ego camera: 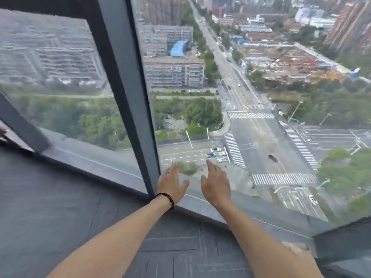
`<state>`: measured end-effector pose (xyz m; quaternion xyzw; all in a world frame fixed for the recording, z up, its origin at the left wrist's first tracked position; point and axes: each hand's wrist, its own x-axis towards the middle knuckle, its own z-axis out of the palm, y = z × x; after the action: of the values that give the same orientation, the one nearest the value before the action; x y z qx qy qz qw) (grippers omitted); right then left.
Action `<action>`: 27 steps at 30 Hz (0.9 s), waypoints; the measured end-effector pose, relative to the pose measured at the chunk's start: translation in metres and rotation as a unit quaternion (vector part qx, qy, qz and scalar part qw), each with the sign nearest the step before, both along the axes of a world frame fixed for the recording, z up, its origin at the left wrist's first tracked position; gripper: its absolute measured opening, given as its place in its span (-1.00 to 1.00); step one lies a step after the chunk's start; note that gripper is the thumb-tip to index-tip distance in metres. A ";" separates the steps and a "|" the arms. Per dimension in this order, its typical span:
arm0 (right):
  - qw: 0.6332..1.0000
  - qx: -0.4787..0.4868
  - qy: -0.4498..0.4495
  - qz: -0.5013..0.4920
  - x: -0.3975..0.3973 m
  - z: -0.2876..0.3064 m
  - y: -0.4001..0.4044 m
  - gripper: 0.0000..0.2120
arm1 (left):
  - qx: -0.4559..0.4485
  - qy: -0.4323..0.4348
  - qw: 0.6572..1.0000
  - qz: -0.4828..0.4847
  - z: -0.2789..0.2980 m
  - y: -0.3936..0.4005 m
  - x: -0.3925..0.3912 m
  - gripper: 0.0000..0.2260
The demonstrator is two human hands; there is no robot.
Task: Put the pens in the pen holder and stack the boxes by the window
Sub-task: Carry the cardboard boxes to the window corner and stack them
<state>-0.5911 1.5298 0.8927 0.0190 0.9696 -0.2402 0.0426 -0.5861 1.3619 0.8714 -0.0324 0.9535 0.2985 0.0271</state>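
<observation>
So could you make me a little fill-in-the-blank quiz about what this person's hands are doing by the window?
1. Both hands, the left hand and the right hand, are open and hold ____.
2. The black wristband sits on the ____ wrist.
3. The dark window post stands to the ____ of both hands.
4. The floor under the arms is covered in grey ____.

Missing words: nothing; left; left; carpet
</observation>
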 end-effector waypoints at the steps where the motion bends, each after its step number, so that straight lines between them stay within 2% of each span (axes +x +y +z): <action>1: 1.000 0.000 0.001 0.020 0.004 0.000 -0.037 -0.39 | 0.000 -0.001 1.000 0.022 -0.001 -0.040 0.011 -0.37; 6: 0.994 -0.018 -0.003 0.111 0.043 0.001 -0.237 -0.38 | 0.009 -0.007 0.989 0.148 -0.002 -0.237 0.074 -0.39; 11: 0.974 -0.006 -0.004 0.225 0.090 0.005 -0.411 -0.38 | 0.023 -0.005 0.964 0.266 0.003 -0.396 0.155 -0.43; 19: 0.916 0.019 -0.010 0.400 0.151 0.004 -0.652 -0.35 | 0.046 -0.011 0.887 0.459 0.007 -0.600 0.278 -0.40; 27: 0.854 0.040 -0.006 0.519 0.169 -0.019 -0.863 -0.36 | 0.012 -0.021 0.823 0.568 -0.010 -0.788 0.333 -0.40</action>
<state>-0.4220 0.6672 0.8735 -0.4836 0.8472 -0.1440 0.1660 -0.2527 0.5738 0.8612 -0.5737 0.7621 0.2720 -0.1266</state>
